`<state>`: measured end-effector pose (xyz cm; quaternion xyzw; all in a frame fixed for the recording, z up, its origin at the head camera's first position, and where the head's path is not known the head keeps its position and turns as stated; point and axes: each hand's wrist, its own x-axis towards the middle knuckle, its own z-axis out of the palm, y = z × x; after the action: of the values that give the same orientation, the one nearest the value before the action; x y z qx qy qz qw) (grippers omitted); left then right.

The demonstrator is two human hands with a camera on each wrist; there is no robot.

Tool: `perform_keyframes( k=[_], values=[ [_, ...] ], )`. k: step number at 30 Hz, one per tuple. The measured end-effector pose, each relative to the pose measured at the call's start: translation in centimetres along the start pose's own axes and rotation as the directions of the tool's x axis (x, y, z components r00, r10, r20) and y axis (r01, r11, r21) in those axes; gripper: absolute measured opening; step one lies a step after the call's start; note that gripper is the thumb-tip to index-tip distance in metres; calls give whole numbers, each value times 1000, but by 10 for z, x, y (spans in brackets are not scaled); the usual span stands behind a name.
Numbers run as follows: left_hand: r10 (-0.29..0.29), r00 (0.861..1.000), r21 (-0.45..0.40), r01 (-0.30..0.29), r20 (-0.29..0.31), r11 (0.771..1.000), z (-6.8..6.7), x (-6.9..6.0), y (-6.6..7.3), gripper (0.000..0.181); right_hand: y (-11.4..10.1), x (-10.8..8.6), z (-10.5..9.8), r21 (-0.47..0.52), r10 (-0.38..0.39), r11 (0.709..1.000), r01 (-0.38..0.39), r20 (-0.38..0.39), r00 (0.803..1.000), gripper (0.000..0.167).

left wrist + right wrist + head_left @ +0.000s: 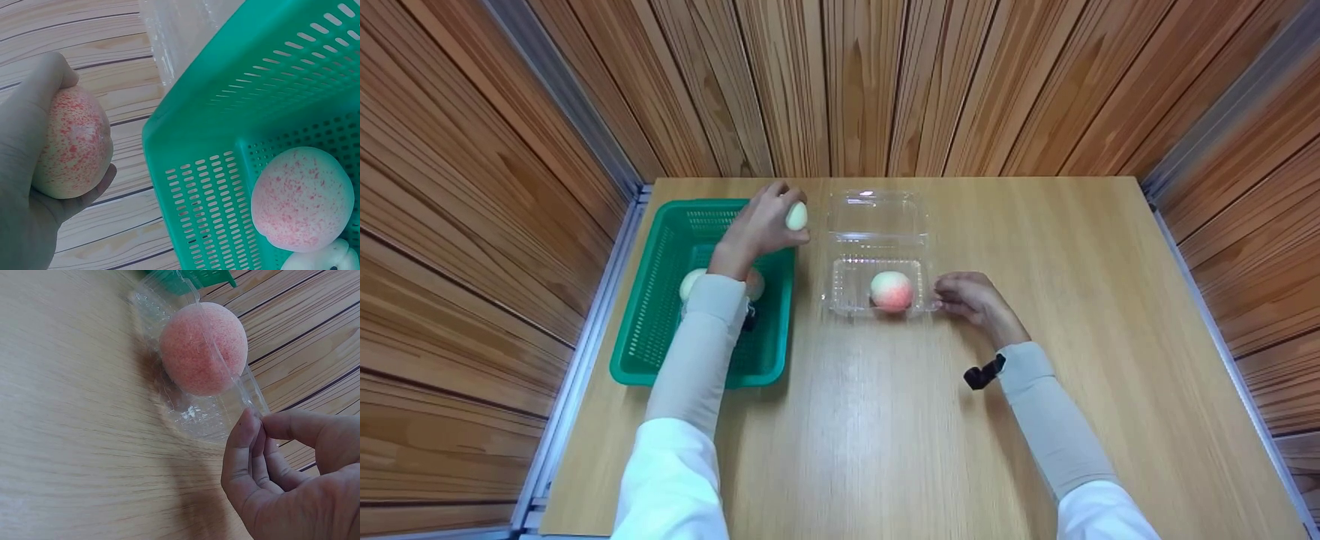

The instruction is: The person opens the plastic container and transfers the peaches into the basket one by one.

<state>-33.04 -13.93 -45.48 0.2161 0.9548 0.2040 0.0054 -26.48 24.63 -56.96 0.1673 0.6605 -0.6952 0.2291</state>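
My left hand [765, 221] grips a peach [76, 143], pale with red speckles, above the far right corner of the green basket [622, 352]. In the left wrist view the thumb and fingers curl round the fruit's sides. My right hand [971, 296] pinches the right rim of a clear plastic clamshell box [211, 422] between thumb and fingertips. The box lies with its lid [877, 214] folded back toward the wall. One pink and white peach [892, 292] sits in the right part of its base.
Inside the basket lie more peaches [304, 199], partly hidden by my left forearm in the head view. Wood-panelled walls [862, 90] rise behind and on both sides of the table [877, 450]. A small black camera [984, 373] is strapped at my right wrist.
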Motion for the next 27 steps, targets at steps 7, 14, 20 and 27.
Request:
perform_keyframes(
  k=[7, 14, 20, 27],
  values=[
    [-20, 1000, -4, 19, -10, 1000, -1, -1, -6, 51, -2, -1, 0, -21, 3, 1000, -2, 6, 1000, 21],
    [-47, 999, -16, 47, 2, 999, -2, -2, -10, 51, 0, 0, 1, 12, -13, 1000, 13, 8, 1000, 14],
    [-74, 997, -11, 74, 7, 997, -1, -3, -15, 49, 1, -1, 2, 32, -29, 999, 28, 20, 999, 7],
    [-106, 994, -41, 106, 9, 994, 2, -5, -22, 50, 0, -3, 2, 32, -37, 999, 36, 20, 999, 7]
  ],
)
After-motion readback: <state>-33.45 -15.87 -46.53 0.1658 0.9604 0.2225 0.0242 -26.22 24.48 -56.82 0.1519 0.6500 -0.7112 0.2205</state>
